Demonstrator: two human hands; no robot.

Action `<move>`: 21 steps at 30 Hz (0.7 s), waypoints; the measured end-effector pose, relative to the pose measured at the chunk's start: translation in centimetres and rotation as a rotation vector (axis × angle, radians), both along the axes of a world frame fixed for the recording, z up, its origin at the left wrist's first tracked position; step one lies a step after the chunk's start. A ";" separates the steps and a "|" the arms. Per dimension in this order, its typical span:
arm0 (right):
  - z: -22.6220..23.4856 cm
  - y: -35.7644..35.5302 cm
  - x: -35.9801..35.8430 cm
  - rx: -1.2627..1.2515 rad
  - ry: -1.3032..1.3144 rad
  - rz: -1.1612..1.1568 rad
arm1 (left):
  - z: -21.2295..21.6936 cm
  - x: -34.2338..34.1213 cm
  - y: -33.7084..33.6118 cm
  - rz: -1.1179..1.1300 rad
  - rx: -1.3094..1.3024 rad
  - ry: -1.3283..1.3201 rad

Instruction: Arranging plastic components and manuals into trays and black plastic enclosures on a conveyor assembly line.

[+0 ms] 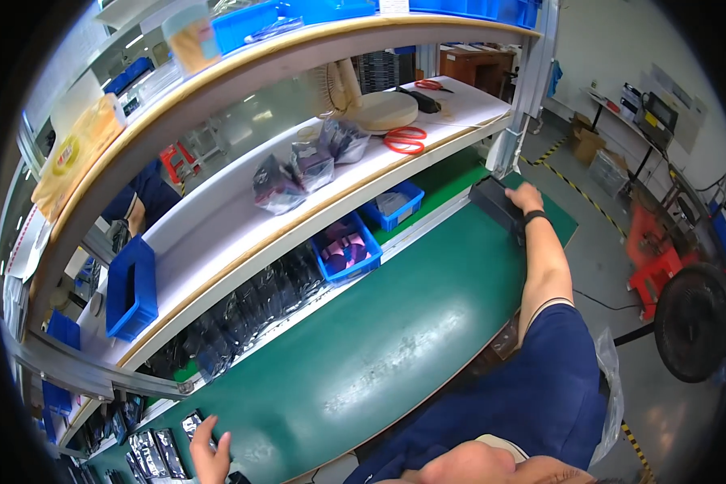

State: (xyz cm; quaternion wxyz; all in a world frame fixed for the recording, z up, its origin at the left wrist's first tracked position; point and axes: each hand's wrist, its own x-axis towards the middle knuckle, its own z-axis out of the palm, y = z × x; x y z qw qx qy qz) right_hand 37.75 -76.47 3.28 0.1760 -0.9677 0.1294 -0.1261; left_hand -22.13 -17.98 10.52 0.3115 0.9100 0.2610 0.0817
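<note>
At the right end of the green bench top, my right hand (526, 198) grips the edge of a dark grey box (496, 203), which rests tilted near the metal post. My left hand (210, 453) is at the lower left, thumb and fingers apart, with nothing seen in it. Right beside its fingers lies a small black packet (191, 423); whether they touch I cannot tell. More black packets (155, 453) lie in a row to the left of that hand. The green bench top (427, 298) stretches between my two hands.
Above the bench, a white shelf (218, 214) carries bagged parts (310, 165), red-handled scissors (405, 139) and a blue bin (132, 289). Beneath it stand a blue bin with pink-and-dark parts (346, 248), another blue bin (393, 205) and several black bags (250, 310). A black fan (694, 323) stands at right.
</note>
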 end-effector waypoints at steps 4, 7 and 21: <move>-5.2 -3.6 1.0 0.218 0.054 0.120 | 2.6 9.1 -8.5 -0.420 0.135 -0.127; -3.3 2.2 -6.0 0.221 -0.443 0.235 | 2.3 14.8 -14.0 -0.686 -0.083 -0.147; -0.8 17.4 -29.7 0.928 -0.023 0.862 | -11.2 26.7 -26.4 -0.245 -1.073 -0.315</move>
